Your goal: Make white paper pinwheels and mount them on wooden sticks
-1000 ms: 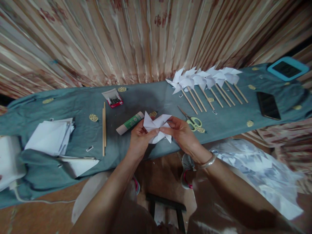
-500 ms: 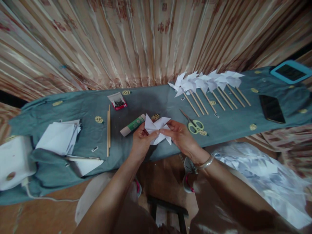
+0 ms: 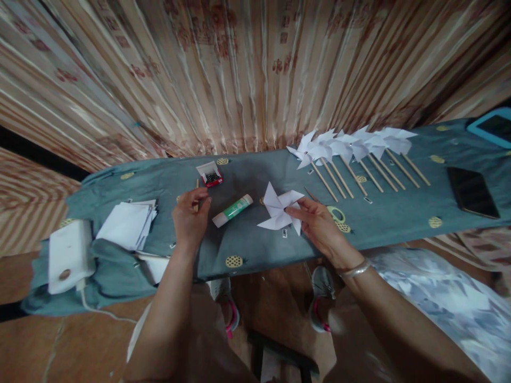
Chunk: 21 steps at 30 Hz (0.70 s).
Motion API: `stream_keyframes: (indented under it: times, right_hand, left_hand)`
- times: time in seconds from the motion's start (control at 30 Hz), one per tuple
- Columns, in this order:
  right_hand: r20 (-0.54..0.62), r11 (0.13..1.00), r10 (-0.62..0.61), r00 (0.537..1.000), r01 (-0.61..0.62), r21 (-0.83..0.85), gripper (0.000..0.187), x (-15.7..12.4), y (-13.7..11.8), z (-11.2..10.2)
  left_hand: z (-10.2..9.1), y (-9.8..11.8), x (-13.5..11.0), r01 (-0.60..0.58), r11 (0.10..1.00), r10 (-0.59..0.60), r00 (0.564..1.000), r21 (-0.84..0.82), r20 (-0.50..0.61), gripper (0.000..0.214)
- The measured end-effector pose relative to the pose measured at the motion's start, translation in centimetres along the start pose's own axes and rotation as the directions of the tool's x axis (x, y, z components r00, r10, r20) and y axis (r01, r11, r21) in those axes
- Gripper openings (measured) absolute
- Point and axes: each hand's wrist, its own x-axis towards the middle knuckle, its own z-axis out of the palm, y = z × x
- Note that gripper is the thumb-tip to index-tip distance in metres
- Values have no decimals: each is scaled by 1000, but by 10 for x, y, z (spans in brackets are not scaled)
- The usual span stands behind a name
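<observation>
A folded white paper pinwheel [image 3: 281, 208] is pinched at its middle and right side between the thumb and fingers of my right hand [image 3: 321, 226]. It is held over the table, with no stick on it. My left hand [image 3: 189, 218] is over the thin wooden sticks [image 3: 197, 184], fingers bent and a gap between thumb and forefinger. A bit of stick shows through that gap; the rest is hidden under the hand. Just beyond its fingertips stands an open small red and white box [image 3: 211, 178] of dark pins. A green-and-white glue stick [image 3: 233, 210] lies between my hands.
Several finished pinwheels on sticks [image 3: 355, 151] lie in a row at the back right. Green-handled scissors [image 3: 337, 214] are partly behind my right hand. Left are a paper stack [image 3: 125, 226] and a white corded device [image 3: 71, 255]; right, a black phone [image 3: 473, 191] and blue-framed tablet [image 3: 493, 127].
My left hand has let go of the pinwheel and moved left to the sticks and pin box. My right hand keeps the pinwheel. The view has shifted, moving the table items rightward in the picture.
</observation>
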Motion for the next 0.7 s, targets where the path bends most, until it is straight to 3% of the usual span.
stream_keyframes:
  times: [0.07, 0.3, 0.53, 0.7]
  right_hand:
    - [1, 1000, -1, 1000, 1, -8, 40, 0, 0, -1]
    - [0, 1000, 13, 1000, -13, 7, 38, -1, -1, -5]
    - [-10, 1000, -9, 1000, 9, 3, 40, -2, -2, -7]
    - [-6, 1000, -5, 1000, 5, -3, 39, -1, -3, -8]
  left_hand:
    - [-7, -13, 13, 49, 967, -51, 999, 252, 4, 23]
    - [-7, -33, 33, 104, 884, -163, 982, 456, 93, 34]
    - [-4, -26, 37, 55, 832, -143, 983, 551, 118, 39]
    - [-7, -25, 41, 125, 844, -179, 982, 521, 54, 36]
